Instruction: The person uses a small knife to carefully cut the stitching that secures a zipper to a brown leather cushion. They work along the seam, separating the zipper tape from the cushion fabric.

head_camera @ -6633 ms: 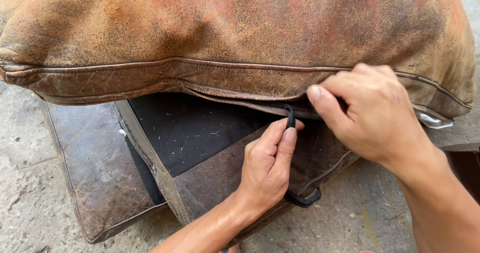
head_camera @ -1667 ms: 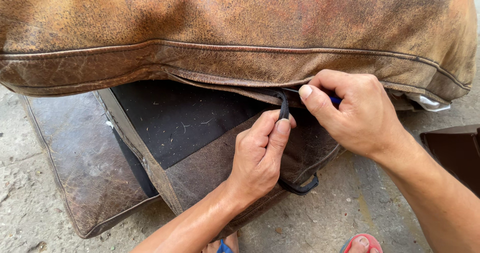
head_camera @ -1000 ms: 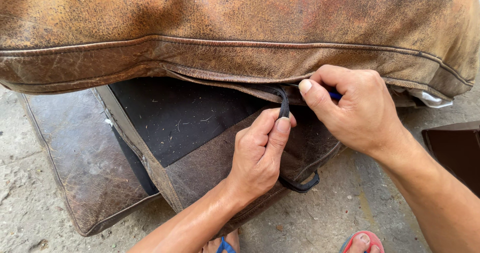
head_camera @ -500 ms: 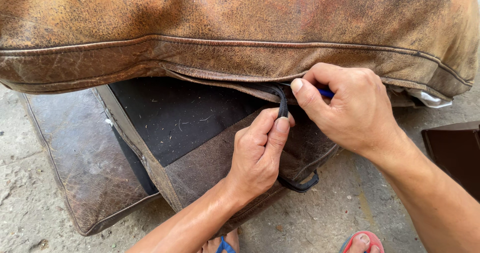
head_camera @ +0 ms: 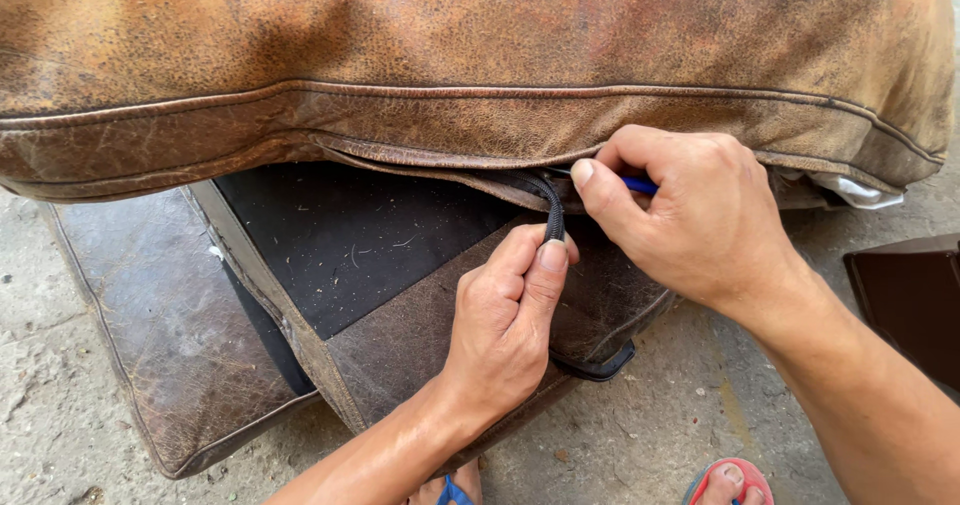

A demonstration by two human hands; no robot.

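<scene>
The left hand (head_camera: 505, 325) pinches a black zipper strip (head_camera: 552, 215) at the brown cushion's (head_camera: 450, 65) lower seam; the right hand (head_camera: 700, 215), just beside it, is closed on a blue tool (head_camera: 636, 184).

- left hand (head_camera: 505, 330): forearm enters from bottom edge, thumb and index finger pinched together, pointing up.
- right hand (head_camera: 690, 215): forearm enters from bottom right corner, fingers curled, thumb pressed against index fingertip.
</scene>
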